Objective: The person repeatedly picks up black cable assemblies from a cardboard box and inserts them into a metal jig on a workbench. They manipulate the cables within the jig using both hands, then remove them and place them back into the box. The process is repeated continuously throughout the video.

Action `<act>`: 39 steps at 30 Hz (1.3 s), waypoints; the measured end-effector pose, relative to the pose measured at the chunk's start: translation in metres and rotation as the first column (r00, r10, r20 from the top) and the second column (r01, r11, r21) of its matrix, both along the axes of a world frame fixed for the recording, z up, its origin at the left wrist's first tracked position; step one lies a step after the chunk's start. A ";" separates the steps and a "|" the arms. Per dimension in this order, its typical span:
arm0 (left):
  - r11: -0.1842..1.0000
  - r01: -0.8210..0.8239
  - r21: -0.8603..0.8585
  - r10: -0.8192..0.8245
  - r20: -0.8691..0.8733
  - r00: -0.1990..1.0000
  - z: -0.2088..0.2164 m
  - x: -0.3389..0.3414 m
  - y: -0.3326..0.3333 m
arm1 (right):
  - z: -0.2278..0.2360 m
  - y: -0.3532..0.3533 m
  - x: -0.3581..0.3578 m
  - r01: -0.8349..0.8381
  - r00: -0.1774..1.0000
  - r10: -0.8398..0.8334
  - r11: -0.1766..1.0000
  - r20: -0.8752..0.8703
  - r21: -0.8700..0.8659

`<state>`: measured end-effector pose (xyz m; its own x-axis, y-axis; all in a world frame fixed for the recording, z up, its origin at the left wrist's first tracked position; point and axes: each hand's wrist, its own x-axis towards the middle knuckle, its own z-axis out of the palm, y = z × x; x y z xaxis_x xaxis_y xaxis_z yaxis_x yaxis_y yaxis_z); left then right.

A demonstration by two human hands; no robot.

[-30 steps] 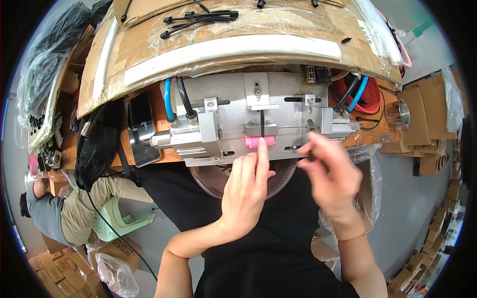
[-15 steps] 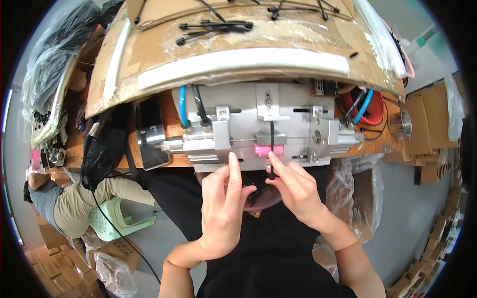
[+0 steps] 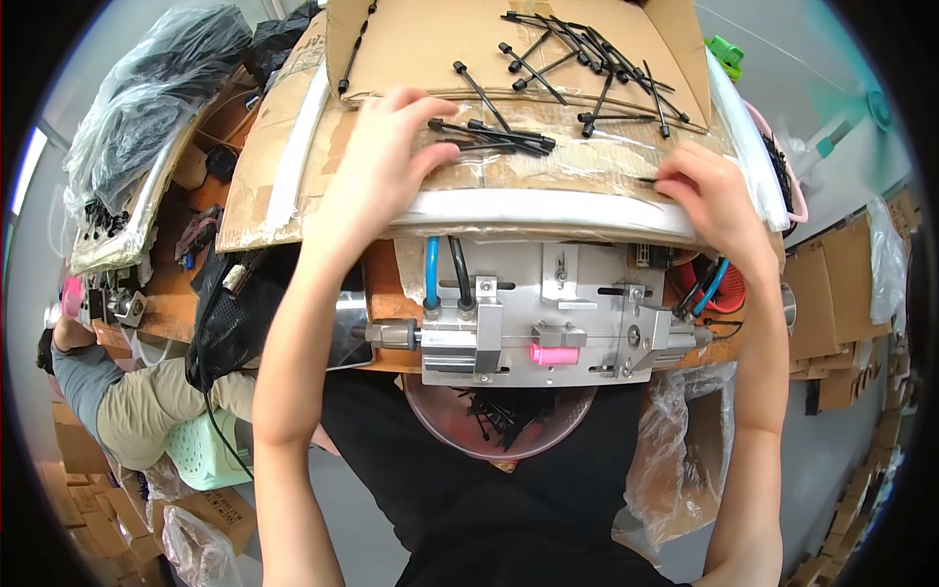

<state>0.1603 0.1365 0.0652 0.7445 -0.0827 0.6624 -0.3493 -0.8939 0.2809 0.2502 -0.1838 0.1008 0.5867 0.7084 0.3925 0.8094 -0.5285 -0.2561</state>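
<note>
My left hand (image 3: 389, 147) reaches over the cardboard with thumb and fingers apart. Its fingertips are beside a bundle of thin black rods with thicker ends (image 3: 514, 137), and no rod is gripped. Farther right, my right hand (image 3: 712, 191) pinches a small black piece (image 3: 648, 180) above the cardboard; its exact kind is too small to tell. Below both hands is a metal clamping fixture (image 3: 523, 293) with a cylinder at each side. A pink block (image 3: 555, 354) sits at its front middle, with no rod across it.
More black rods (image 3: 606, 68) lie scattered on the cardboard (image 3: 587, 166), which has a white padded front edge (image 3: 548, 209). A clear bowl (image 3: 430, 421) with black rods stands under the fixture. Blue hose (image 3: 431, 274) rises at the left. Another person (image 3: 127, 401) sits far left.
Both hands have left the fixture and moved up over the cardboard. The black rod that crossed the pink block is gone from there. My right hand now pinches a small black piece. The view has shifted.
</note>
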 end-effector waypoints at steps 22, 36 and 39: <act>0.987 0.158 0.027 -0.135 -0.382 0.914 0.024 0.063 0.032 | 0.000 0.098 0.009 -0.184 0.983 0.180 0.975 -0.043 -0.124; 0.963 0.253 -0.097 -0.260 -0.590 0.764 0.036 0.009 0.019 | -0.011 0.093 0.001 -0.157 0.987 0.162 0.974 0.016 -0.164; 0.967 0.212 -0.140 -0.253 -0.601 0.758 0.038 0.008 0.019 | -0.015 0.089 0.005 -0.181 0.983 0.178 0.980 -0.044 -0.087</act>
<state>0.1683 0.1555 0.1034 0.9553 -0.2831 0.0849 -0.2812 -0.7821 0.5561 0.2556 -0.0945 0.0863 0.4588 0.8352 0.3032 0.8846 -0.3974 -0.2440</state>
